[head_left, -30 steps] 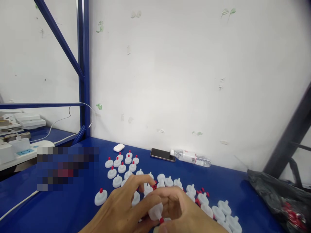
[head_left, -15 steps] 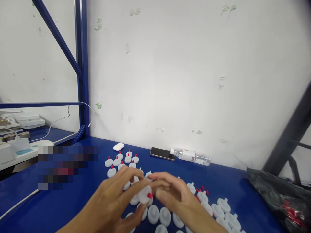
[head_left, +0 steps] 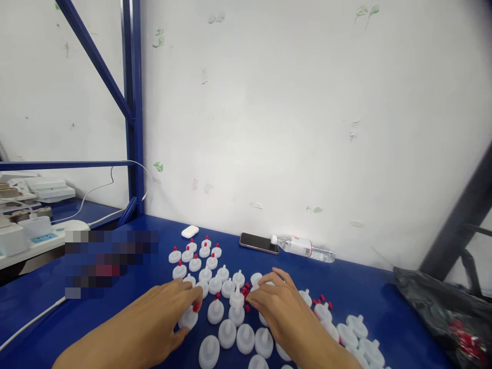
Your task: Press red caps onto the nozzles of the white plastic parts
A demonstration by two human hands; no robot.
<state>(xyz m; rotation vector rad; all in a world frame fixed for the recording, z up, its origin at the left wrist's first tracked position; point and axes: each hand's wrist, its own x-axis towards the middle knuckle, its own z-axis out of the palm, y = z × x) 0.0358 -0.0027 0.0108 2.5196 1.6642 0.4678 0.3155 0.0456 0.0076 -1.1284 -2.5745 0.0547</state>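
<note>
L hand [head_left: 169, 308] grips rnd wht red-tipped cap [head_left: 187, 319]; R hand [head_left: 277, 303] curled, hold unclear.

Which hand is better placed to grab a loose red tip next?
Probably the right hand: it is right beside the loose red tips among the white caps. The left hand is farther off, its fingers at a red-tipped cap.

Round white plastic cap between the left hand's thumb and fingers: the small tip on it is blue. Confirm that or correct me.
Wrong colour: the head view shows the small tip red. The round white plastic cap is indeed between the thumb and fingers of the left hand.
</note>
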